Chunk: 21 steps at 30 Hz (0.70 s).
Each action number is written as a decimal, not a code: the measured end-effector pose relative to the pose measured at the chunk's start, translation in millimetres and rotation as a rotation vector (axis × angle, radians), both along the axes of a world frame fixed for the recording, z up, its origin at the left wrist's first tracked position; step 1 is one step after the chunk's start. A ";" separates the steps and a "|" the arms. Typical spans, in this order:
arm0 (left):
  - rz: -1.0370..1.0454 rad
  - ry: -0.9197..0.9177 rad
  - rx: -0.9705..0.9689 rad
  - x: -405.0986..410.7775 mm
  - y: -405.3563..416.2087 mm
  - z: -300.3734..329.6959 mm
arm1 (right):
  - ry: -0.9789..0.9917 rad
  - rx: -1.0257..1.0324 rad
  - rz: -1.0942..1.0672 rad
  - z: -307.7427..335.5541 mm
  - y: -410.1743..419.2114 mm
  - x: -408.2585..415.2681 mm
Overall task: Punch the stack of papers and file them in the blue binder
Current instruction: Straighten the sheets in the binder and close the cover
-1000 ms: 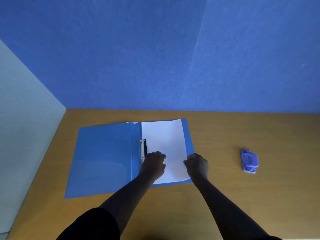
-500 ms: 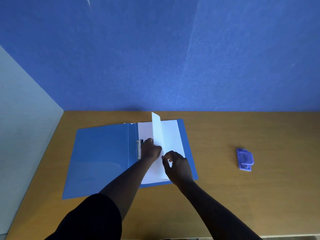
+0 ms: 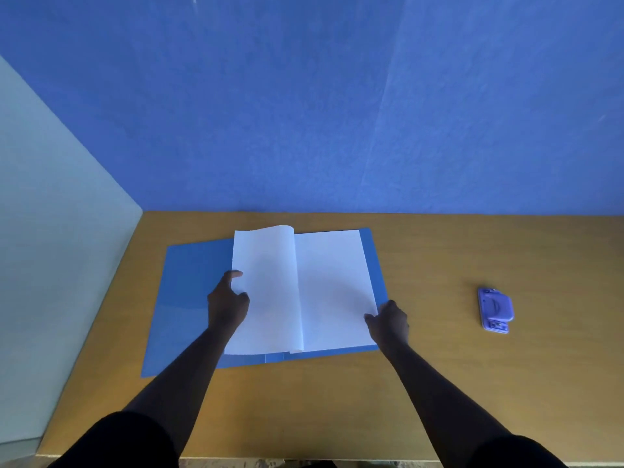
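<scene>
Blue plastic lies spread open on the tan surface [image 3: 439, 383]: the blue binder [image 3: 189, 298], covers flat, its spine running away from the person, so its long axis points toward the back wall. The stack of papers [image 3: 334, 288] sits in the binder, opened like a book. One part lies flat on the binder's right cover, and the other is turned over to the left, its top edge curling above the spine.

The left hand [image 3: 228, 305] is at the outer edge of the turned leaves, thumb up along that edge and fingers under or behind the sheet; it appears to hold the leaf, though the fingers are hidden. The right hand [image 3: 388, 320] rests at the near right corner of the flat pages, fingers bent down onto the paper's edge; whether it pinches or only presses I cannot tell.

The spine lies between the two hands, slightly nearer the left. Any settling of the pages onto the fastener, which is hidden under the sheets, would hinge about that line. The purple hole punch [image 3: 494, 310] lies well apart to the right of the binder, nearer the right hand.
</scene>
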<state>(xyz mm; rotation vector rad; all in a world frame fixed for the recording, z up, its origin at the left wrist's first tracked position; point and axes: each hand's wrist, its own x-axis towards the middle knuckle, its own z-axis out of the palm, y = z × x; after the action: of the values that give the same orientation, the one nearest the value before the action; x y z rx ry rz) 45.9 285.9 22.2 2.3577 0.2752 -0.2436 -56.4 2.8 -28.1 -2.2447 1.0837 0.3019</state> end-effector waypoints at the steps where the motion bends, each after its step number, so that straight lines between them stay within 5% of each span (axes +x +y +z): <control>1: -0.008 0.001 0.009 -0.8 1.6 -1.6 | 0.007 -0.003 -0.021 1.4 0.9 0.5; 12: -0.056 -0.026 0.000 -0.2 -0.6 -9.0 | -0.022 -0.030 -0.063 10.5 18.7 1.1; 21: -0.163 -0.065 -0.098 2.1 -19.1 -5.3 | -0.048 -0.389 0.165 31.2 35.2 -2.4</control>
<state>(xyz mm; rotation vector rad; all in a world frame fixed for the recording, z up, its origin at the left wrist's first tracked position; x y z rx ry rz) 48.0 266.8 16.9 2.2879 0.0385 -0.2522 -58.8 38.1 3.2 -2.6786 1.0004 0.1097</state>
